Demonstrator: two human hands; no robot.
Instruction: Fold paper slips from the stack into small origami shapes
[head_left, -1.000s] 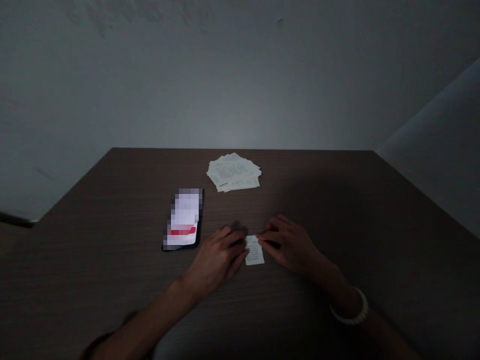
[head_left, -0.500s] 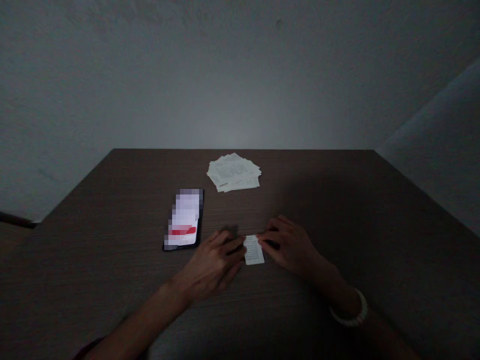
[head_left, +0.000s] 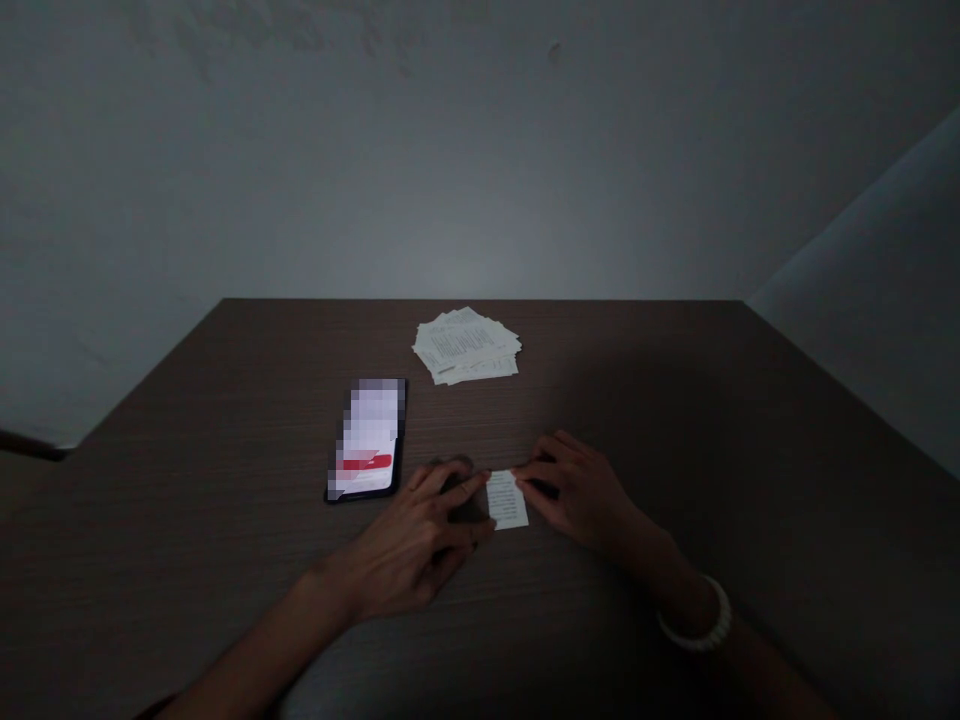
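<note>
A small folded piece of printed paper (head_left: 508,500) lies on the table in front of me, lines of text facing up. My left hand (head_left: 416,545) holds its left edge, one fingertip at the upper left corner and another near the lower left, with the fingers spread between. At the upper right corner, my right hand (head_left: 574,485) pinches the paper between thumb and fingers. A pale beaded bracelet (head_left: 701,620) circles my right wrist.
A phone (head_left: 371,440) with a lit, blurred screen lies left of the paper. Farther back, a loose pile of printed sheets (head_left: 466,345) rests on the dark wooden table (head_left: 300,340). A grey wall (head_left: 465,180) stands behind the table's far edge.
My left hand's fingers have spread, and one fingertip has moved down to the paper's lower left edge. The right hand keeps its pinch, and the paper stays in place.
</note>
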